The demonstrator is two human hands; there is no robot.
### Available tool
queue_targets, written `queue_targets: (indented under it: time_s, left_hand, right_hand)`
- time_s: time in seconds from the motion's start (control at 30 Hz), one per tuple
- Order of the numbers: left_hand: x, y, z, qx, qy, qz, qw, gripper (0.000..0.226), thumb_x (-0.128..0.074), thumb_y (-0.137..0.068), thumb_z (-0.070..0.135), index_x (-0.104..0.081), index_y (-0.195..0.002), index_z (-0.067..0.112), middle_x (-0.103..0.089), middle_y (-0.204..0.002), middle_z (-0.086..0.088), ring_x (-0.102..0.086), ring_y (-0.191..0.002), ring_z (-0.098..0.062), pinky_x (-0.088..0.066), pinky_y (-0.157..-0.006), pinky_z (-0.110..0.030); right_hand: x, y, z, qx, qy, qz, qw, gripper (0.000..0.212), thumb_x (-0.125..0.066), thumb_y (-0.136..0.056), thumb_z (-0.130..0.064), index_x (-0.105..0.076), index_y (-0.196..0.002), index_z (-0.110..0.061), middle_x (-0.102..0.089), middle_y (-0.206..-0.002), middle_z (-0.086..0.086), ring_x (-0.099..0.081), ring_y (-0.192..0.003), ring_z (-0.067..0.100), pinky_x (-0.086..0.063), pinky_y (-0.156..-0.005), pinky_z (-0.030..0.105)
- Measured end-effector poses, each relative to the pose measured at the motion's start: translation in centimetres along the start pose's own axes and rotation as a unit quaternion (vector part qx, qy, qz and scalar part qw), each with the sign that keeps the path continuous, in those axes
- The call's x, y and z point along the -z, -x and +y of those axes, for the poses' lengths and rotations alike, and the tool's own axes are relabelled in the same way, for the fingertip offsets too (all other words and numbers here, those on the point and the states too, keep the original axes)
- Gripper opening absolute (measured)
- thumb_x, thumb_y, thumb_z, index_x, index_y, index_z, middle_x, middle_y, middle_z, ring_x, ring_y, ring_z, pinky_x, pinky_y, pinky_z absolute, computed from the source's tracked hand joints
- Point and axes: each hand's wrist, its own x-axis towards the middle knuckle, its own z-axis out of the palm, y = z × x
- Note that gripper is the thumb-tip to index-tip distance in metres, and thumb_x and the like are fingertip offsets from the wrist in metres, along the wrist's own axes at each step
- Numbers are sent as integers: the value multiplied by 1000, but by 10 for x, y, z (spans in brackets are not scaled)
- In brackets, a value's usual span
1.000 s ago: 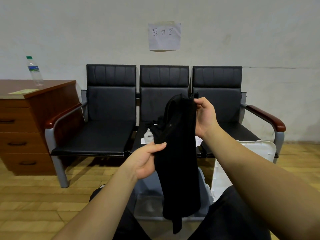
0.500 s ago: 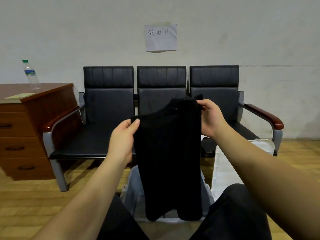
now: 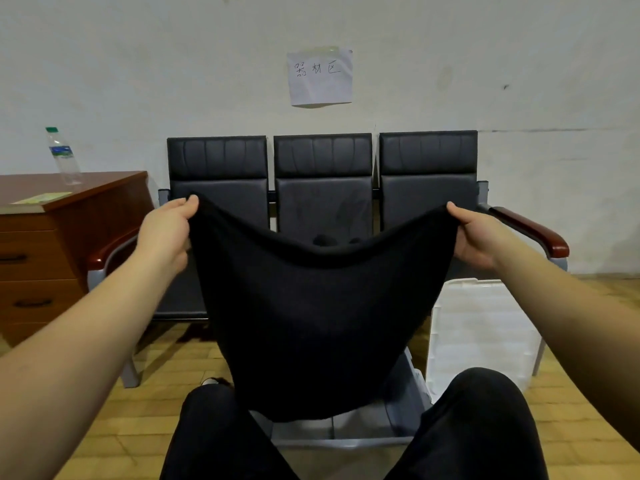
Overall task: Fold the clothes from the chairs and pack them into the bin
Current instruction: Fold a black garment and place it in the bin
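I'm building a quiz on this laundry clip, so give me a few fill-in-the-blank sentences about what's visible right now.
1. Both hands, the left hand and the right hand, hold up a ____ garment by its top edge.
2. The row of chairs has ____ seats.
3. The plastic bottle stands on the wooden ____.
4. The bottle's cap is ____.

Missing words: black; three; cabinet; green
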Motion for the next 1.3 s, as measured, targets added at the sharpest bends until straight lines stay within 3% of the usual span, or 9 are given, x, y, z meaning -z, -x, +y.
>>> queue_targets:
  time_s: [0.07,0.2,0.33,0.47,0.57,0.73,0.9,1.13,1.3]
  left_hand:
    - [7,-4,4,-5,-5,6,1000,41,-63,-97,28,-58,-135,15,-69,-114,-2,-66,-104,-20,-53,-97,-42]
    - [17,-12,11,-28,-52,2,998,29,-55,-102,26,-60,-129,14,-66,-104,1,-64,-89,-15,-53,-75,-32]
    - [26,-17,8,-70,-178,20,981,23,-51,-102,36,-65,-110,20,-66,-112,-7,-63,-102,-27,-52,-95,-46]
    - [27,-20,-3,-65,-284,24,956,28,-52,-102,35,-67,-106,11,-66,-105,-14,-61,-94,-31,-51,-81,-44]
    - [28,-26,-7,-15,-258,22,966,17,-55,-102,25,-64,-92,15,-62,-110,-15,-57,-94,-27,-50,-78,-41]
    - [33,-24,-6,137,-158,-12,978,13,-51,-103,16,-57,-114,16,-57,-97,-6,-55,-82,-19,-46,-68,-32]
    - [43,-25,2,224,-98,-77,967,19,-44,-103,10,-61,-100,18,-59,-98,-6,-57,-85,-18,-44,-70,-31]
    - [40,-28,5,203,-163,-109,959,23,-43,-99,7,-65,-97,12,-59,-100,-8,-56,-87,-19,-40,-71,-26]
    - [34,-30,7,127,-235,-135,954,32,-45,-86,-13,-67,-95,8,-61,-106,-8,-55,-99,-21,-41,-89,-31]
  right_hand:
    - [7,-2,-3,-11,16,10,1000,31,-46,-104,-34,-66,-115,-12,-75,-105,6,-74,-95,21,-60,-70,34]
    - [14,-2,-13,7,47,28,998,29,-42,-105,-34,-64,-109,-16,-77,-94,-1,-74,-85,15,-52,-79,37]
    - [16,-8,-9,18,118,65,991,27,-46,-104,-37,-64,-111,-19,-74,-102,-1,-71,-89,16,-54,-81,36]
    - [25,-22,6,8,177,99,979,31,-56,-99,-38,-66,-112,-11,-66,-109,10,-62,-99,25,-53,-96,43]
    - [24,-24,12,-8,164,123,979,16,-62,-97,-32,-66,-98,-17,-67,-107,5,-63,-98,21,-55,-89,37]
    - [29,-23,15,-64,151,158,974,19,-70,-92,-28,-63,-99,-12,-66,-92,4,-65,-79,17,-58,-47,26]
    - [38,-25,14,-122,102,125,979,20,-64,-95,-20,-65,-113,-11,-72,-92,5,-71,-76,19,-62,-68,37]
    - [44,-15,1,-131,100,79,983,32,-34,-101,-6,-65,-102,-10,-73,-76,8,-71,-67,19,-60,-61,32]
    - [37,-5,-9,-113,117,23,986,32,-34,-96,3,-63,-106,-4,-65,-103,12,-62,-90,21,-59,-61,24]
